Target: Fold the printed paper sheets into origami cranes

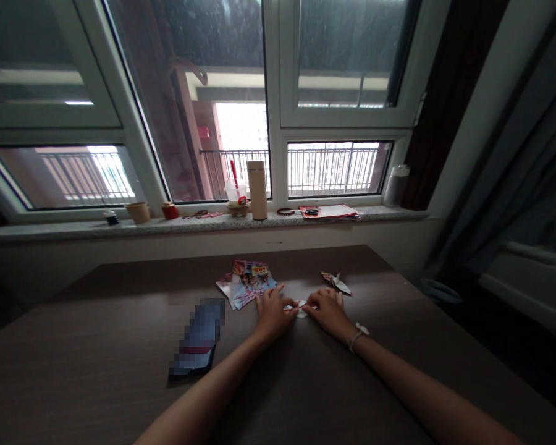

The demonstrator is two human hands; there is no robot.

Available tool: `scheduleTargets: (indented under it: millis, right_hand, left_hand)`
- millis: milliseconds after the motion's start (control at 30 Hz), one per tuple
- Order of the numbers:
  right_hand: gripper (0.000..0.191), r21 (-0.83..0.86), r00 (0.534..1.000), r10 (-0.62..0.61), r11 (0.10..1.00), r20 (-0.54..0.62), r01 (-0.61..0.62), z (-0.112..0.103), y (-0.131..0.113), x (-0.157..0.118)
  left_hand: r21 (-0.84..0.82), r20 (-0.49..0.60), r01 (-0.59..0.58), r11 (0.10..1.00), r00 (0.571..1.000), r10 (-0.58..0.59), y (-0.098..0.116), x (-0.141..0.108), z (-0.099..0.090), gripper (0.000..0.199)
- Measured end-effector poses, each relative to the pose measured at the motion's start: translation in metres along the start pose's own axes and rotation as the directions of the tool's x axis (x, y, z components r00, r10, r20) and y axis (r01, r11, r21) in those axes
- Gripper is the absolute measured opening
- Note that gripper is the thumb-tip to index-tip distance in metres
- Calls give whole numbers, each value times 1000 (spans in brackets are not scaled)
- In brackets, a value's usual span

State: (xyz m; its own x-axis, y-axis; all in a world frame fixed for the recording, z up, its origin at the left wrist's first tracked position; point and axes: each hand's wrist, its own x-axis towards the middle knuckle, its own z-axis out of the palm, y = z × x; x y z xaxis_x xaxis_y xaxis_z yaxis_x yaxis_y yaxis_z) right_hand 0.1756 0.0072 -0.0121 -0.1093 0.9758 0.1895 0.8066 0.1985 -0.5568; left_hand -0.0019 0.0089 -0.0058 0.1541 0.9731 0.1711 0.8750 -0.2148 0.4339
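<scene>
Both hands meet over a small piece of folded paper point(301, 311), white with some red, low on the table. My left hand point(273, 313) pinches its left side between thumb and fingers. On the opposite side my right hand point(330, 311), with a pale band at the wrist, pinches the paper too. Fingers cover much of the piece, so its full shape is hidden. Just beyond my right hand lies a paper crane point(337, 283) with pointed tips. Colourful printed paper sheets point(250, 283) lie overlapping beyond my left hand.
A phone point(198, 337), its screen blurred out, lies on the brown table point(97, 346) left of my left forearm. Along the windowsill point(204, 224) stand a beige flask point(258, 191), a plastic cup point(235, 190), a paper cup point(138, 212), papers point(331, 212) and a bottle point(397, 185).
</scene>
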Motion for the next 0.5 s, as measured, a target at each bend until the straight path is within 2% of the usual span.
scheduleTargets:
  millis: [267, 500]
  right_hand:
    - [27, -13, 1000, 24, 1000, -17, -24, 1, -2, 1]
    - [25, -11, 999, 33, 999, -40, -33, 2, -3, 1]
  left_hand:
    - [17, 35, 14, 1000, 999, -14, 5, -1, -5, 17]
    - [42, 6, 0, 999, 1000, 0, 3, -2, -1, 18]
